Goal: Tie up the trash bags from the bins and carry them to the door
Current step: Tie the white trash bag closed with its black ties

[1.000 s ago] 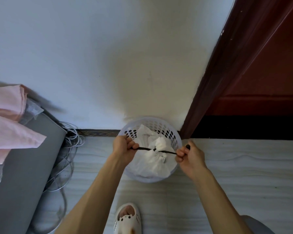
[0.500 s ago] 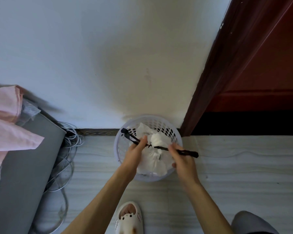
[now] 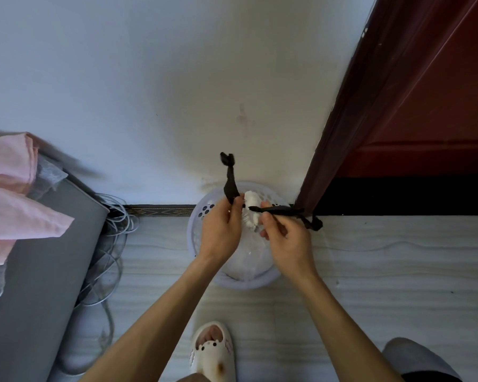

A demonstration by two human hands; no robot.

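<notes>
Two hands work over a white perforated bin (image 3: 198, 235) that stands on the floor (image 3: 384, 271) against the wall (image 3: 177, 92), just beside the dark red door frame (image 3: 351, 119). Inside it sits the white trash bag (image 3: 250, 208), its neck gathered up. The left hand (image 3: 221, 230) has its fingers closed on one end of a black tie (image 3: 230, 183), which rises upward. The right hand (image 3: 287, 238) pinches the other end, stretched toward the door frame. A white slipper (image 3: 211, 351) shows at the floor's near edge.
</notes>
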